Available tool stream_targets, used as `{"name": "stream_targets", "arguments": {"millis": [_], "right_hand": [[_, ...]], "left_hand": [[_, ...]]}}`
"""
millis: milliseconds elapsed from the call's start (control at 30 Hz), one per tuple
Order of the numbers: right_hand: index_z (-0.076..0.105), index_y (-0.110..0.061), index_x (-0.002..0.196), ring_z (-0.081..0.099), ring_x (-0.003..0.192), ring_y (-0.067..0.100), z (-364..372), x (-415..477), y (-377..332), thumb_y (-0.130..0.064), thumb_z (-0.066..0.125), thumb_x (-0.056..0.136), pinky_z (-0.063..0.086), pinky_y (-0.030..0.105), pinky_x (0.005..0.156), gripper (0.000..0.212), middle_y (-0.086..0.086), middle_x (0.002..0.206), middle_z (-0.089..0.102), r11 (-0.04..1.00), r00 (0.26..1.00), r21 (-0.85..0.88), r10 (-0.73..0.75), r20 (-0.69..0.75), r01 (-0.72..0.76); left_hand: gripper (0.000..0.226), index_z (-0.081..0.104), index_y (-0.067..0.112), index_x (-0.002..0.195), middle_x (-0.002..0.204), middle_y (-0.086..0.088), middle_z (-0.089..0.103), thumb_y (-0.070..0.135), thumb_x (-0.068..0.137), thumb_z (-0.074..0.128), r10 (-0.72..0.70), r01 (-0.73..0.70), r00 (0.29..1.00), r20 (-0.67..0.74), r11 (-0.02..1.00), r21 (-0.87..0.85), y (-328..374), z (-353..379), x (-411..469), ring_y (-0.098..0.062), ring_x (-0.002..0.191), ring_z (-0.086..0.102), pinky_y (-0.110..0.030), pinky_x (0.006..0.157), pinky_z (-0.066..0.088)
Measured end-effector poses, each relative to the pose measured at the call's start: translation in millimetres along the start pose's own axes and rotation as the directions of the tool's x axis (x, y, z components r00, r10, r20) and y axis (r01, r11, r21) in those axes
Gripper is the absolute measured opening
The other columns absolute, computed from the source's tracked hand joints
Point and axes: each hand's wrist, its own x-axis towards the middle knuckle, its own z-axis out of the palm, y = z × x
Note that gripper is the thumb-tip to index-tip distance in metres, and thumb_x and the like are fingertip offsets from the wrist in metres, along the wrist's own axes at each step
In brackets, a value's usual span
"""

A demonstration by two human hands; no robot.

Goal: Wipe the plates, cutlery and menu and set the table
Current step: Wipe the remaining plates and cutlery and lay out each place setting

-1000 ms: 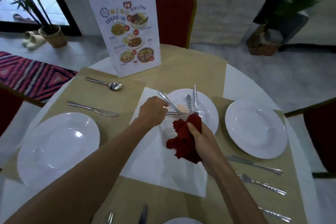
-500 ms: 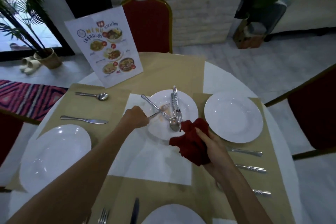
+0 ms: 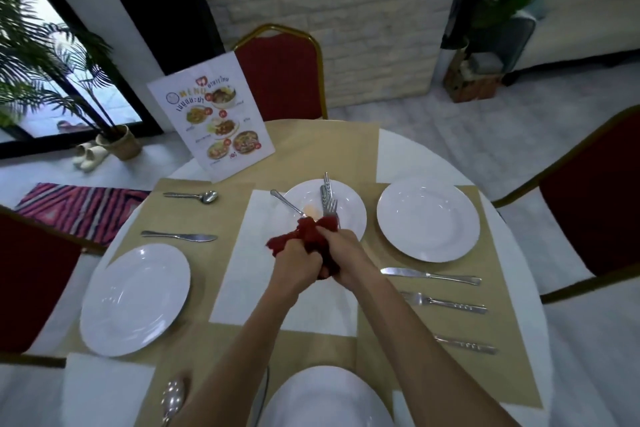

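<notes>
1. Two hands meet over the near edge of the centre plate. The left hand and right hand are pressed side by side, and both have fingers curled tight round the red cloth.
2. Can't tell if a piece of cutlery is wrapped inside, because the cloth hides it.
3. Key relation: the unwiped cutlery lies just beyond the hands, away from the person, on that plate.
4. The forks have their long axis running almost straight away from the person. Their tines are at the cloth and their handles at the far rim. The right hand is nearer to them.
5. One slim handle slants away to the far left, and its near end goes into the cloth. It is on the left hand's side.
6. Pose: both forearms come in from the bottom edge and converge. The wrists are close together and raised off the white paper mat.
7. My read is that this is the cutlery-wiping step, and any next pick is a short reach forward.
8. Already laid further out:
   - right plate, with a knife and fork near it
   - left plate, with a knife and spoon beyond it
9. The menu stands upright at the far left of the table.
</notes>
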Motion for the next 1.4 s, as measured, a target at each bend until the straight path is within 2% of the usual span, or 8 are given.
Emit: {"name": "stream_targets", "arguments": {"millis": [167,367,567,700,833,967,1233,1400], "right_hand": [[0.069,-0.004,0.100,0.072,0.088,0.029,-0.4,8.3,-21.1,-0.010,0.065,0.090,0.061,0.043,0.085,0.013,0.015,0.091,0.073,1.000,0.990,-0.001,0.016,-0.140,-0.016],[0.063,-0.008,0.099,0.062,0.075,0.021,0.0,2.1,-19.5,-0.015,0.061,0.096,0.053,0.032,0.061,0.009,0.006,0.083,0.063,0.989,0.979,-0.144,-0.067,-0.192,0.039],[0.068,-0.010,0.116,0.072,0.099,0.030,0.9,13.1,-17.4,-0.043,0.053,0.093,0.058,0.040,0.091,0.043,0.006,0.103,0.074,0.910,0.946,-0.391,-0.240,-0.216,0.142],[0.061,-0.002,0.123,0.064,0.116,0.034,-25.4,20.7,-36.0,-0.028,0.050,0.104,0.050,0.036,0.097,0.034,0.015,0.117,0.066,0.914,0.897,-0.375,-0.291,-0.333,0.157],[0.065,-0.013,0.121,0.070,0.099,0.030,-22.4,8.4,-35.3,-0.031,0.038,0.109,0.059,0.044,0.081,0.035,0.014,0.111,0.072,0.998,0.994,-0.006,-0.064,-0.085,0.064],[0.061,-0.004,0.122,0.072,0.107,0.033,9.8,-30.0,-5.5,-0.024,0.053,0.103,0.058,0.051,0.094,0.029,0.019,0.115,0.074,0.990,0.982,-0.132,-0.023,0.187,0.048],[0.068,-0.008,0.110,0.070,0.102,0.028,16.8,-21.9,-23.8,-0.020,0.064,0.088,0.057,0.042,0.094,0.025,0.011,0.105,0.073,0.917,0.988,-0.374,-0.153,-0.011,0.138],[0.062,-0.009,0.123,0.061,0.110,0.027,18.0,-27.8,-36.7,-0.028,0.060,0.097,0.048,0.034,0.094,0.032,0.008,0.117,0.066,0.727,0.927,-0.612,-0.373,0.030,0.313]], "left_hand": [[0.029,0.061,0.008,0.082,0.060,0.003,0.064,0.028,0.100,0.051,0.018,-0.018,1.000,-0.008,0.999,-0.030,-1.3,11.3,-23.9,-0.014,0.059,0.057,-0.028,0.060,0.043],[0.032,0.056,0.013,0.079,0.061,0.001,0.058,0.032,0.103,0.050,0.001,-0.002,1.000,-0.004,0.998,-0.057,-0.4,7.4,-45.0,-0.012,0.054,0.050,-0.026,0.058,0.040],[0.024,0.060,0.009,0.086,0.068,-0.003,0.059,0.024,0.102,0.049,-0.011,0.007,1.000,-0.024,0.989,-0.147,5.2,-0.7,-75.9,-0.013,0.061,0.051,-0.027,0.061,0.041],[0.024,0.062,0.008,0.087,0.056,0.004,0.060,0.024,0.101,0.052,-0.033,0.020,0.997,-0.075,0.984,-0.178,-18.1,-6.4,-95.4,-0.013,0.055,0.051,-0.030,0.060,0.042],[0.021,0.062,0.012,0.088,0.058,0.004,0.062,0.024,0.101,0.051,-0.075,0.024,0.976,-0.204,0.970,-0.242,-22.5,-14.5,-86.3,-0.016,0.060,0.053,-0.033,0.062,0.043],[0.018,0.060,0.011,0.090,0.060,0.003,0.061,0.021,0.099,0.048,-0.024,-0.010,0.987,-0.156,0.977,-0.214,-10.9,-1.2,-81.1,-0.015,0.059,0.055,-0.034,0.062,0.045],[0.023,0.058,0.013,0.095,0.064,0.003,0.055,0.031,0.104,0.046,-0.021,-0.008,0.993,-0.117,0.971,-0.238,-5.6,1.4,-99.2,-0.010,0.056,0.046,-0.026,0.057,0.038],[0.024,0.057,0.016,0.084,0.055,0.008,0.054,0.027,0.103,0.049,-0.035,0.003,0.992,-0.121,0.967,-0.253,-7.9,-13.7,-114.3,-0.010,0.054,0.046,-0.029,0.062,0.038]]}}
